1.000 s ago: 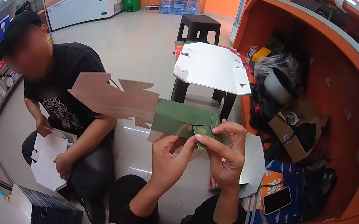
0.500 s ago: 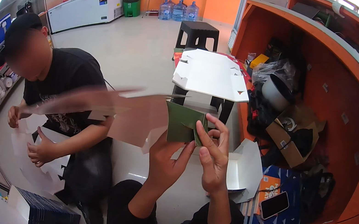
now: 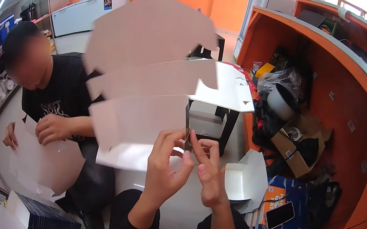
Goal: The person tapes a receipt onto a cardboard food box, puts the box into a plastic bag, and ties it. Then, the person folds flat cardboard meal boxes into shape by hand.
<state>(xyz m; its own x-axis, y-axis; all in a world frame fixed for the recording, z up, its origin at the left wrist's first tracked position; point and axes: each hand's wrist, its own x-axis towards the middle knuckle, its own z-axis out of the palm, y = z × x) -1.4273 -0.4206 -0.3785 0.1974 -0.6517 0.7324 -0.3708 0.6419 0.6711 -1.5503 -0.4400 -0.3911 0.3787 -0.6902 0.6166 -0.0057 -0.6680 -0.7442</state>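
A large flat cardboard box blank, pale on this side, with creases, notches and tabs, stands up in front of me and leans left. My left hand pinches its lower right edge beside a narrow folded flap. Fingertips of my right hand press on the same flap from the other side, and the hand is partly curled. Where the fingers meet, the flap's far side is hidden. On the left, a co-worker's hands handle a similar pale blank.
More white blanks lie on a dark stool. A partly folded white box rests on the right, near a phone on a blue and orange stack. A pile of dark folded boxes stands lower left. An orange shelf curves along the right.
The blank has swung up from nearly edge-on and now shows its broad pale face; the green face is turned out of sight. The co-worker's blank and hands have also shifted.
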